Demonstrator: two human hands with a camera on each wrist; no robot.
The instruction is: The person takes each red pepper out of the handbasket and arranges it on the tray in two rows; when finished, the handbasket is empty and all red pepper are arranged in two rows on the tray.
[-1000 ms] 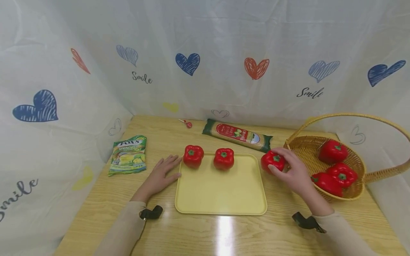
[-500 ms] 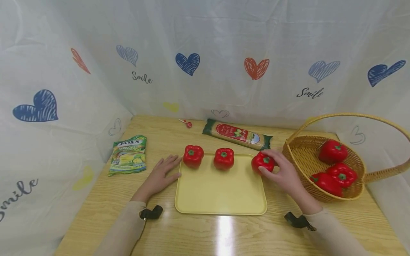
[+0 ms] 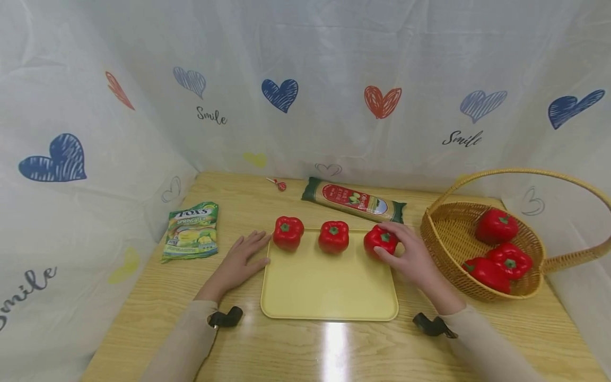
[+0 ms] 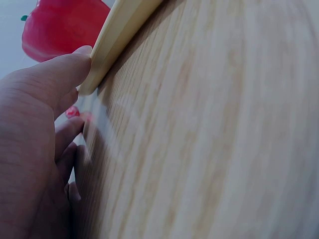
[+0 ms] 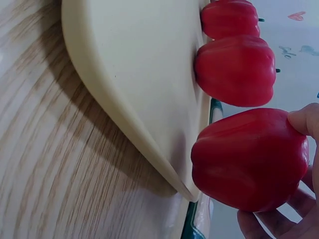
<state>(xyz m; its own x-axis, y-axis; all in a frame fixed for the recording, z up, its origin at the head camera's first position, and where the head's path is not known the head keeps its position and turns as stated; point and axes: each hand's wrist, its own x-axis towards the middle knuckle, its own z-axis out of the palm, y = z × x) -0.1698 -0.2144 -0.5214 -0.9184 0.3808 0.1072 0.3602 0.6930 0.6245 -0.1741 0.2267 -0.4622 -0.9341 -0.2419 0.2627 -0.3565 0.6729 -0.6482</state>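
A red bell pepper (image 5: 249, 159) is in the grip of my right hand (image 3: 409, 255), thumb on the near side and fingers round the far side. In the head view it overlaps the back right corner of the yellow tray (image 3: 329, 286). Two more red bell peppers, one at the back left corner (image 3: 288, 233) and one at the middle of the back edge (image 3: 333, 237), stand upright on the tray. My left hand (image 3: 241, 261) lies spread beside the tray's left edge; its thumb touches the rim in the left wrist view.
A wicker basket (image 3: 441, 249) with a tall handle stands at the right, holding several red bell peppers (image 3: 496, 225). Behind the tray lies a pasta packet (image 3: 353, 201), with a lollipop (image 3: 281, 185) to its left. A green candy bag (image 3: 192, 233) lies at the far left.
My right hand has carried its bell pepper leftward from beside the basket to the tray's back right corner. My left hand and the other bell peppers have stayed in place.
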